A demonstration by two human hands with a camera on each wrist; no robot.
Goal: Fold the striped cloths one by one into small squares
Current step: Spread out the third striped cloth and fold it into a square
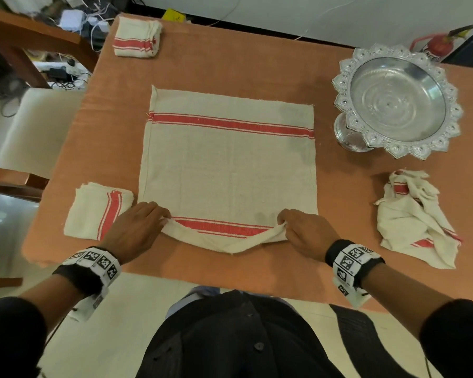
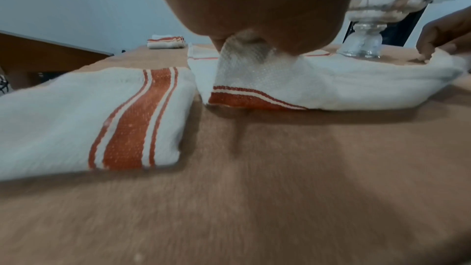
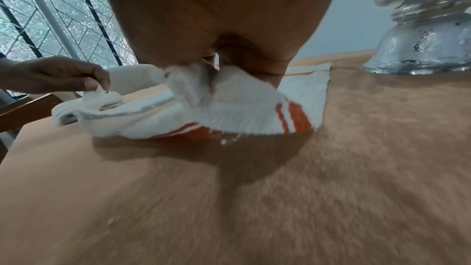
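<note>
The cloth [image 1: 227, 165] lies flat mid-worktop. Left hand [image 1: 137, 227] and right hand [image 1: 303, 230] each pinch a near corner. Risk: uneven lift skews the fold; a slack grip drops the sagging edge.

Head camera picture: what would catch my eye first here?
Probably the big cream cloth with red stripes spread flat mid-table, its near corners pinched and lifted by the left hand and right hand. Next, the ornate silver pedestal bowl at the far right, with a crumpled striped cloth just in front of it.
</note>
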